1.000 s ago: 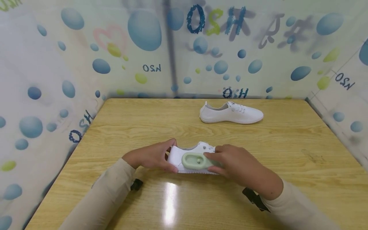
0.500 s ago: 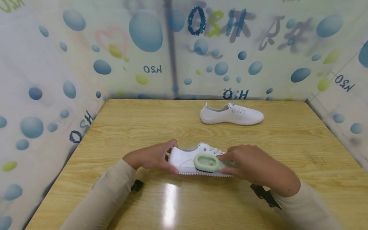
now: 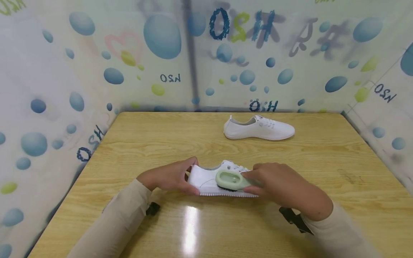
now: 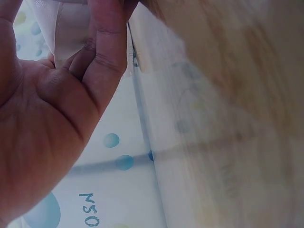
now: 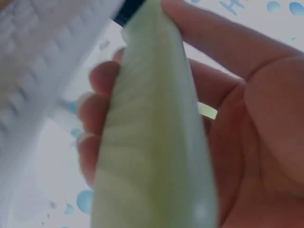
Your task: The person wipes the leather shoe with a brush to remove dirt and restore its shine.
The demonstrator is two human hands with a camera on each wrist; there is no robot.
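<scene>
A white lace-up shoe (image 3: 206, 177) is tilted with its side toward me and its ridged sole edge low, toe to the right. My left hand (image 3: 171, 175) grips its heel, thumb near the sole. In the left wrist view the fingers (image 4: 107, 52) curl at the white heel. My right hand (image 3: 284, 184) holds a pale green shoe brush (image 3: 228, 180) by the handle, its dark bristles against the shoe's side. In the right wrist view the fingers (image 5: 97, 114) wrap round the brush handle (image 5: 152, 142). The shoe's toe is hidden behind the right hand.
A second white shoe (image 3: 259, 129) stands near the back edge of the wooden table (image 3: 155, 138), toe to the right. Walls with blue and green dots (image 3: 162, 36) enclose the table at the back and sides. Dark straps (image 3: 295, 219) hang near both wrists.
The right hand has moved the brush along the shoe's side, first right toward the toe, then slightly back left. The left hand keeps its grip on the heel.
</scene>
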